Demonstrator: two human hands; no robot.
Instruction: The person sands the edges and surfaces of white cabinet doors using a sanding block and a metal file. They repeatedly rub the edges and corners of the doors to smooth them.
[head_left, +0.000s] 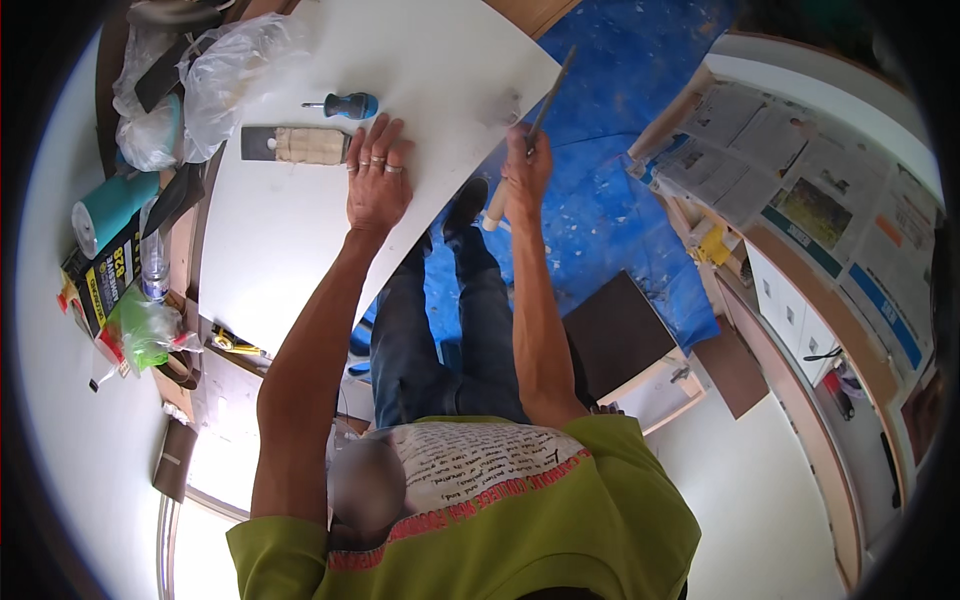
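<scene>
My left hand (379, 172) lies palm down on a large white board (285, 247), holding nothing. Its fingers are slightly apart, with rings on some of them. By its fingertips are a blue and black screwdriver (349, 106) and a flat dark tool with a cloth- or tape-wrapped middle (309, 145). In my right hand (527, 176) is a long, narrow file-like tool (555, 90) with a pale wooden handle. The tool stands tilted at the board's right edge, over the blue floor sheet; I cannot tell whether it touches the edge.
Plastic bags (232, 82), a teal roll (112, 214), a plastic bottle (155, 262) and a yellow tape measure (236, 343) crowd the left side. A blue sheet (600, 202) covers the floor. At right stands a newspaper-covered surface (810, 187), with a dark panel (619, 330) below.
</scene>
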